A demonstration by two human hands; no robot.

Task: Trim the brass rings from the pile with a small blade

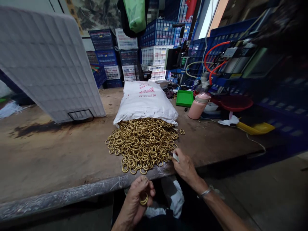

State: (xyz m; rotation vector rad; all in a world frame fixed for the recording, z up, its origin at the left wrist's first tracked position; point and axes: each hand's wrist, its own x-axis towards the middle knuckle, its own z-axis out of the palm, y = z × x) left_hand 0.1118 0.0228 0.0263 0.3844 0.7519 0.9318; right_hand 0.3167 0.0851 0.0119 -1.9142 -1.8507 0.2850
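Hands [186,166] near a stained table [72,160], crates [156,55] stacked beyond.

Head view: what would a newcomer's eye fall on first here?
Most likely the heap of gold-coloured rings, lying at the near end of a white sack on the table. Next, the two hands: the left holding rings before the table's edge, the right at the heap's right side with a small white item.
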